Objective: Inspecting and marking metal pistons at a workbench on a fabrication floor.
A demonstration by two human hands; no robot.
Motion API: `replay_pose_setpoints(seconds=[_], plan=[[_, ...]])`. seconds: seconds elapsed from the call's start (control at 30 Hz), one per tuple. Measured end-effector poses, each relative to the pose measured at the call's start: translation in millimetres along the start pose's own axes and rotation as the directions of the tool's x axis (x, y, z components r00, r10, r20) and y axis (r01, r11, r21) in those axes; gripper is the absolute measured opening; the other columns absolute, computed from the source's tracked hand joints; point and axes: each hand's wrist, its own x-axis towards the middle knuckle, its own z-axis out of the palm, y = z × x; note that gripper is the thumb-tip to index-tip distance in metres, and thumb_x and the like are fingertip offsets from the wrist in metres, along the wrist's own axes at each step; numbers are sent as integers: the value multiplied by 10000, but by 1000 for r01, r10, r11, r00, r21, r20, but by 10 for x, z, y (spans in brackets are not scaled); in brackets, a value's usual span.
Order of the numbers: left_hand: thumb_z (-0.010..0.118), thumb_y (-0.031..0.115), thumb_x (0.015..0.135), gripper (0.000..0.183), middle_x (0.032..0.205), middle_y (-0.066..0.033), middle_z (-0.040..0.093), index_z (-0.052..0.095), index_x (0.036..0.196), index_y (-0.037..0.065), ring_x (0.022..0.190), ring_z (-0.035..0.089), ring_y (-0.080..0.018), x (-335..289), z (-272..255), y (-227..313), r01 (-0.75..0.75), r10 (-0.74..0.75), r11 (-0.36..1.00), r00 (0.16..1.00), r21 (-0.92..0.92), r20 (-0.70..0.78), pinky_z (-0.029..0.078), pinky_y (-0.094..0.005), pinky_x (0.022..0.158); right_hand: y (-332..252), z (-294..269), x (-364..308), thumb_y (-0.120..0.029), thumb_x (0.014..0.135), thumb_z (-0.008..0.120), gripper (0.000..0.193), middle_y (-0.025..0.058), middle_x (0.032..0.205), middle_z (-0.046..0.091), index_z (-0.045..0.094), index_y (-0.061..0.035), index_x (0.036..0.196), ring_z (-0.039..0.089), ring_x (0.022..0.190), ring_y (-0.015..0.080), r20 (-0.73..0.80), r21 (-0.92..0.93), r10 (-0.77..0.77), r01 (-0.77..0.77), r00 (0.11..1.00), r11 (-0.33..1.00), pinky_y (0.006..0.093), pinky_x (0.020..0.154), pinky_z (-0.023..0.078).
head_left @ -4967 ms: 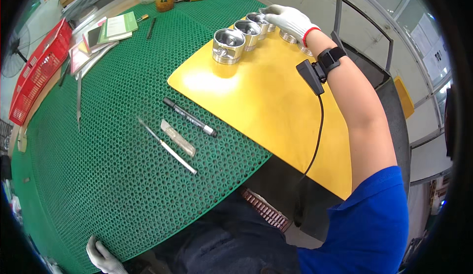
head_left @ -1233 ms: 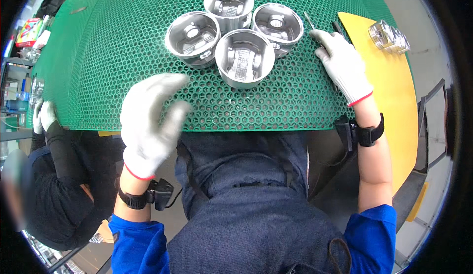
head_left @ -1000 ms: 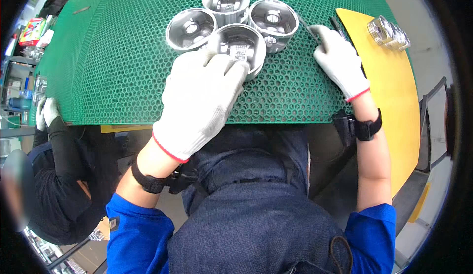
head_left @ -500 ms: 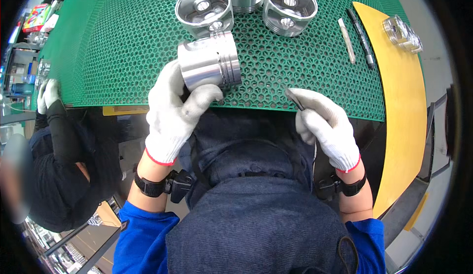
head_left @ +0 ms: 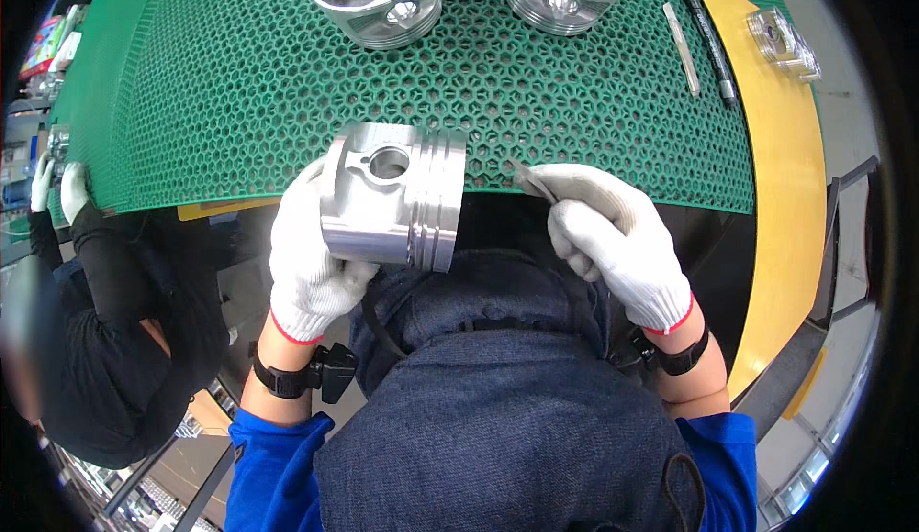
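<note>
My white-gloved left hand (head_left: 311, 259) grips a shiny metal piston (head_left: 383, 197) lying sideways in it. The pin hole faces up and the ring grooves are on the right. My right hand (head_left: 613, 231), gloved too, is closed round a thin dark blade-like tool (head_left: 533, 180). The tool's tip points up and left toward the piston, apart from it. The tool's handle end is hidden in my fingers. Both hands are at the near edge of the green honeycomb mat (head_left: 479, 101).
Several more pistons stand at the far side of the mat, such as one (head_left: 378, 6) at left. A black marker (head_left: 708, 44) and a pale stick (head_left: 682, 49) lie at right. A yellow board (head_left: 780, 188) carries another metal part (head_left: 782, 44). A co-worker's gloved hands (head_left: 72, 190) are at far left.
The piston has come nearer to me and turned, so its pin hole now shows. My right hand with the tool has shifted left toward it.
</note>
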Motion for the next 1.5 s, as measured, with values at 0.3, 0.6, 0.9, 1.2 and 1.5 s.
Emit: replay_pose_setpoints(seconds=[0.3, 0.6, 0.9, 1.2, 1.5], plan=[[561, 466, 903, 488, 1116, -176, 642, 633, 1115, 32, 1109, 587, -425, 135, -15, 95, -71, 69, 996, 997, -59, -36, 483, -493, 931, -138, 118, 92, -136, 953, 534, 337, -21, 778, 578, 604, -68, 1276, 474, 630, 28, -3, 9, 64, -64, 998, 998, 177, 566, 396], [635, 393, 822, 446, 1078, -167, 659, 644, 1090, 37, 1080, 608, -410, 188, 0, 123, 100, -94, 945, 995, -312, 36, 470, -510, 969, 14, 117, 114, -56, 835, 659, 305, 60, 811, 660, 693, -98, 1135, 645, 692, 171, 25, -465, -505, 457, 863, 758, 304, 619, 516], [753, 204, 724, 367, 984, -153, 676, 663, 1017, 1, 943, 648, -373, 310, -206, 222, -71, 70, 984, 997, -162, -12, 499, -433, 872, -25, 70, 174, -44, 735, 722, 365, 74, 761, 641, 713, -148, 1085, 643, 658, 248, 174, -723, -766, 608, 619, 327, 325, 583, 517], [657, 192, 851, 280, 759, -58, 676, 646, 1013, -36, 716, 616, -92, 650, -323, 563, 335, -331, 755, 937, -563, 114, 481, -249, 632, -53, -23, 235, 2, 718, 681, 395, 76, 823, 660, 696, -93, 1101, 639, 704, 257, 193, -759, -783, 596, 592, 263, 349, 628, 515], [617, 242, 903, 297, 786, -32, 658, 662, 1018, -28, 699, 572, -71, 937, -288, 605, 376, -400, 721, 912, -582, 92, 464, -240, 630, -88, -75, 220, -98, 695, 638, 421, -1, 788, 598, 695, -163, 1107, 540, 627, 181, 327, -876, -808, 478, 491, -64, 306, 542, 458]])
